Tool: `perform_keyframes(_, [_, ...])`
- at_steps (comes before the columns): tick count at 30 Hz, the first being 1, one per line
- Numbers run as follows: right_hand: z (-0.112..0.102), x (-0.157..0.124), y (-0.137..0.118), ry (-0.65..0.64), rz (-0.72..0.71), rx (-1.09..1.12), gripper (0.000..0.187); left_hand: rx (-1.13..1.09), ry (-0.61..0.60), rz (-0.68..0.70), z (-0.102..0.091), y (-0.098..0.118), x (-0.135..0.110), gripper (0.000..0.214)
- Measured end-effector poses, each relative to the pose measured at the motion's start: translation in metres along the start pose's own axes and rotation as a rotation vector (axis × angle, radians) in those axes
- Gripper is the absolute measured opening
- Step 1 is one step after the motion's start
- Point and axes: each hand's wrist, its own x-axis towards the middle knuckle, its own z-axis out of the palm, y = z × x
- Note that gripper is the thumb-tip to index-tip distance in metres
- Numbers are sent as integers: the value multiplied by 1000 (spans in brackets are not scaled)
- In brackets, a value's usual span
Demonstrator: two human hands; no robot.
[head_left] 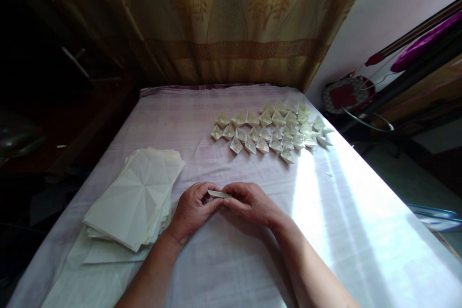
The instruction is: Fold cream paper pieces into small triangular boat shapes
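Note:
Both hands meet over the cloth-covered table (pixel 252 260), low in the middle of the view. My left hand (pixel 191 211) and my right hand (pixel 250 202) pinch a small folded piece of pale paper (pixel 218 194) between their fingertips. A stack of creased white paper sheets (pixel 139 197) lies just left of my left hand. Farther back on the table, several finished small folded paper boats (pixel 274 130) sit in rows.
A patterned golden curtain (pixel 234 24) hangs behind the table's far edge. Dark furniture (pixel 54 106) stands to the left. On the right are a white wall, dark rods and a round red object (pixel 344 96). Bright sunlight falls across the table's right side.

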Motion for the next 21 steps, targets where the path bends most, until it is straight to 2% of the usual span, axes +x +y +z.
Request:
perform_keyframes(6, [7,0,0,37,75,47,14,-127,-41,-135,1,-2,-1,19])
perform_keyframes(14, [9,1,3,111,79,124,14,-130,-66,-105,-5,4,2,15])
perform_keyframes(21, [17,2,12,214,58,333,25,-94,-37,-74,-7,7,2,16])
